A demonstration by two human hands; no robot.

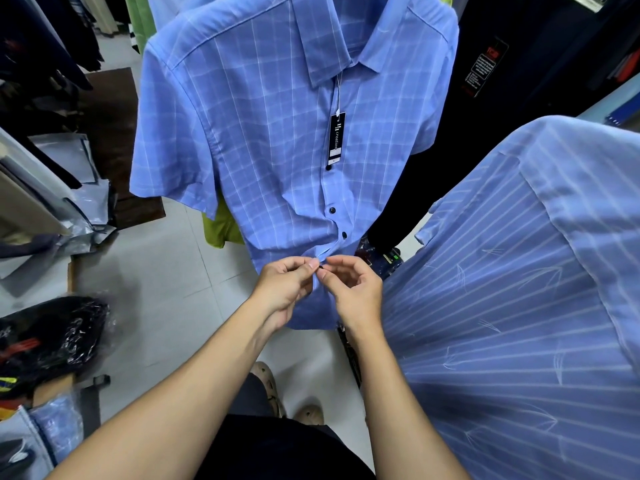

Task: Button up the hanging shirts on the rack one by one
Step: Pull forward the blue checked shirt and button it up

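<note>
A blue checked short-sleeved shirt (270, 140) hangs in front of me, with a black paper tag (336, 138) dangling below its collar. Three dark buttons down its front are fastened, the lowest (344, 235) just above my hands. My left hand (285, 289) pinches the left edge of the placket near the hem. My right hand (353, 289) pinches a small dark button (321, 267) on the right edge. The two sets of fingertips almost meet. The hem below them is partly hidden by my hands.
A blue striped shirt (519, 306) hangs close on the right. A green garment (221, 230) shows behind the checked shirt. Dark clothes (519, 64) hang at the back right. Plastic-wrapped garments (52, 337) lie on the left, on the pale tiled floor (166, 271).
</note>
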